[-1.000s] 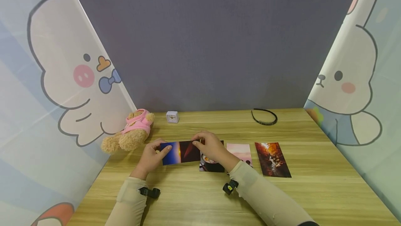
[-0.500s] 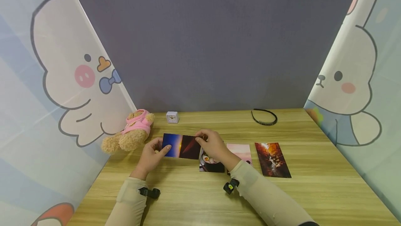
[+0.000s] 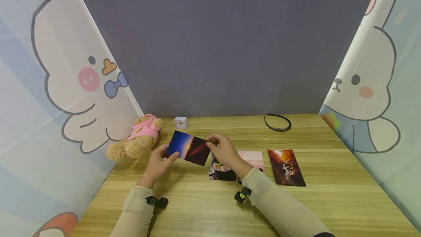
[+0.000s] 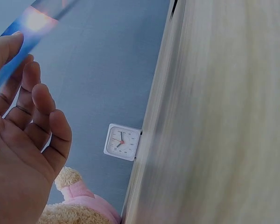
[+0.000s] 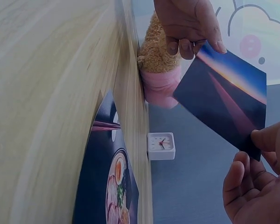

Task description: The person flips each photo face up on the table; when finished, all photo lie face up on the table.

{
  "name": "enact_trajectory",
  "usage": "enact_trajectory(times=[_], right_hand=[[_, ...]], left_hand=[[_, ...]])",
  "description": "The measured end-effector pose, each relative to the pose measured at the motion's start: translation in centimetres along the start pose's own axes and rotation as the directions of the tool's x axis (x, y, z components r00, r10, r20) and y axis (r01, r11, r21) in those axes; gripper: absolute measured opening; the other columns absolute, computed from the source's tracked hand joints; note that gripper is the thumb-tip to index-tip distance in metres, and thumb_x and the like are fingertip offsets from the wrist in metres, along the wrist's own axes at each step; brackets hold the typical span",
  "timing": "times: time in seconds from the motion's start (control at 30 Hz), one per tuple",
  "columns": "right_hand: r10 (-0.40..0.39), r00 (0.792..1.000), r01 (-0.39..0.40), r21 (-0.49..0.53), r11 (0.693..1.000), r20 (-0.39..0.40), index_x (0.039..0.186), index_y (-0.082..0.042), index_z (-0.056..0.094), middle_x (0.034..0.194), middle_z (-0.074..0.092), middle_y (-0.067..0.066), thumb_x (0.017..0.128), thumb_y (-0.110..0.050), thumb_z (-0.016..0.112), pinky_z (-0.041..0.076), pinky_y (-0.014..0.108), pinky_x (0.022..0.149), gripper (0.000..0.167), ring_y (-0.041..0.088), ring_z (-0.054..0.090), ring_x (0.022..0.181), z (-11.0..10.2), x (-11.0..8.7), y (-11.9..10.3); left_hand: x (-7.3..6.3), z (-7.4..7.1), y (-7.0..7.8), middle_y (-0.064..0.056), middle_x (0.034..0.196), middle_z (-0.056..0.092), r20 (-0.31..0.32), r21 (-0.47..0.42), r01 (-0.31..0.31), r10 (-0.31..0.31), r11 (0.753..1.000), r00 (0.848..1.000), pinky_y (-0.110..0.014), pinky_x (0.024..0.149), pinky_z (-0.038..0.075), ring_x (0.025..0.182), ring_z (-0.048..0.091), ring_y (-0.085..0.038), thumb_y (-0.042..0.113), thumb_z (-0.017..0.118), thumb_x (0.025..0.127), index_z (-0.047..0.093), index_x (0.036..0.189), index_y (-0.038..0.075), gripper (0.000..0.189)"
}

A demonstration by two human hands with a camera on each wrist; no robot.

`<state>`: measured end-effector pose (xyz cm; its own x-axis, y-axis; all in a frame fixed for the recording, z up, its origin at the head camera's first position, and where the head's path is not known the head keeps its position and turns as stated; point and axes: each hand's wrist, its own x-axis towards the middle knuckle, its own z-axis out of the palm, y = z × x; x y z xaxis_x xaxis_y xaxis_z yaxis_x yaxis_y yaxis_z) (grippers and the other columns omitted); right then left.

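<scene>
Both hands hold up one photo card point(image 3: 189, 148) with a blue sky, a bright horizon and a dark lower part. My left hand point(image 3: 158, 167) pinches its blue end between thumb and fingers. At the dark end, my right hand point(image 3: 225, 155) pinches a corner, as the right wrist view also shows. The card is raised over the table and tilted. Beneath my right hand lies a photo of a food bowl point(image 3: 222, 169), partly covered. Beside it is a pink photo point(image 3: 251, 159), its lower part hidden by my right arm. A red-orange forest photo point(image 3: 287, 167) lies further right.
A teddy bear in pink clothing point(image 3: 143, 134) lies at the left of the wooden table point(image 3: 197, 207). A small white clock point(image 3: 181, 122) stands at the back, and a black headband point(image 3: 277, 123) lies at the back right. Cartoon-printed walls flank the table.
The held photo card has risen and turned clockwise, its left end up and its right end down. More of its face shows. My right hand has shifted slightly; the photos on the table are still.
</scene>
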<state>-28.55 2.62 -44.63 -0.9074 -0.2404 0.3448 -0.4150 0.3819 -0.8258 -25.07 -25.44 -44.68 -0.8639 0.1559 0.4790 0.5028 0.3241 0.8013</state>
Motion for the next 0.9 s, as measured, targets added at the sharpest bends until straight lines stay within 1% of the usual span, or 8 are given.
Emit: enact_trajectory(times=[0.1,0.17,0.3,0.5,0.63,0.73,0.8,0.9], right_hand=[[-0.006,1.000,0.005,0.018,1.000,0.004,0.109,-0.025,0.073,0.095,0.067,-0.010,0.104,-0.021,0.070,0.050,0.033,0.063,0.008,0.019,0.061,0.074,0.1,0.0,0.1],[-0.008,1.000,0.008,0.025,1.000,0.003,0.108,-0.025,0.073,0.095,0.067,-0.010,0.104,-0.021,0.070,0.052,0.035,0.066,0.007,0.019,0.062,0.077,0.2,0.0,0.2],[-0.013,1.000,0.013,0.032,0.999,-0.001,0.107,-0.025,0.072,0.094,0.068,-0.010,0.103,-0.021,0.070,0.053,0.036,0.071,0.006,0.014,0.064,0.084,0.4,0.0,0.1],[-0.011,1.000,0.009,0.065,0.998,0.028,0.107,-0.020,0.069,0.093,0.067,-0.006,0.103,-0.017,0.070,0.054,0.032,0.065,0.005,0.014,0.064,0.081,0.8,-0.1,0.1],[-0.014,0.998,0.007,0.121,0.993,0.055,0.107,-0.015,0.068,0.092,0.069,0.004,0.103,-0.013,0.069,0.056,0.031,0.061,0.004,0.023,0.067,0.077,1.0,-0.2,0.0],[-0.007,0.997,-0.005,0.156,0.988,0.079,0.106,-0.014,0.067,0.093,0.069,0.007,0.103,-0.011,0.068,0.058,0.031,0.063,0.005,0.031,0.070,0.081,1.1,-0.2,0.0],[-0.002,0.996,-0.014,0.170,0.985,0.093,0.106,-0.014,0.066,0.094,0.069,0.006,0.103,-0.010,0.068,0.060,0.033,0.067,0.005,0.036,0.071,0.085,1.2,-0.3,0.0],[0.011,0.993,-0.033,0.194,0.980,0.115,0.107,-0.013,0.065,0.095,0.069,0.006,0.104,-0.009,0.068,0.061,0.041,0.073,0.005,0.040,0.072,0.091,1.3,-0.3,0.0]], left_hand=[[-0.1,0.0,-0.2,-0.006,0.086,0.071,-0.001,0.005,0.022,-0.022,1.000,1.000,-0.028,0.064,0.051,0.072,0.062,-0.011,-0.004,0.076,0.093,0.070,0.106,-0.007,0.015],[-0.1,0.0,-0.3,-0.008,0.083,0.070,-0.008,0.019,0.024,-0.024,1.000,1.000,-0.029,0.063,0.051,0.070,0.062,-0.015,-0.004,0.077,0.092,0.070,0.103,-0.006,0.013],[-0.1,0.2,-0.2,-0.015,0.076,0.065,-0.005,0.028,-0.006,0.006,1.000,1.000,-0.031,0.065,0.051,0.069,0.060,-0.020,-0.006,0.077,0.091,0.068,0.095,-0.005,0.009],[0.0,0.2,-0.3,-0.016,0.074,0.063,0.023,-0.003,-0.046,0.046,0.999,0.999,-0.027,0.064,0.048,0.068,0.058,-0.016,-0.008,0.075,0.091,0.064,0.087,-0.002,0.013],[0.2,0.2,-2.0,-0.016,0.075,0.062,0.045,-0.022,-0.070,0.071,0.997,0.996,-0.027,0.061,0.047,0.066,0.056,-0.014,-0.009,0.074,0.092,0.064,0.089,-0.001,0.013],[0.3,0.1,-3.5,-0.013,0.078,0.064,0.053,-0.026,-0.084,0.085,0.996,0.995,-0.027,0.061,0.048,0.066,0.057,-0.013,-0.009,0.074,0.092,0.066,0.092,0.001,0.013],[0.3,0.1,-4.1,-0.011,0.079,0.065,0.052,-0.036,-0.090,0.092,0.995,0.994,-0.027,0.062,0.048,0.067,0.058,-0.012,-0.009,0.075,0.092,0.067,0.095,0.002,0.013],[0.3,0.0,-4.4,-0.010,0.078,0.066,0.059,-0.049,-0.098,0.101,0.994,0.993,-0.027,0.062,0.049,0.068,0.059,-0.012,-0.006,0.075,0.093,0.067,0.094,0.003,0.013]])
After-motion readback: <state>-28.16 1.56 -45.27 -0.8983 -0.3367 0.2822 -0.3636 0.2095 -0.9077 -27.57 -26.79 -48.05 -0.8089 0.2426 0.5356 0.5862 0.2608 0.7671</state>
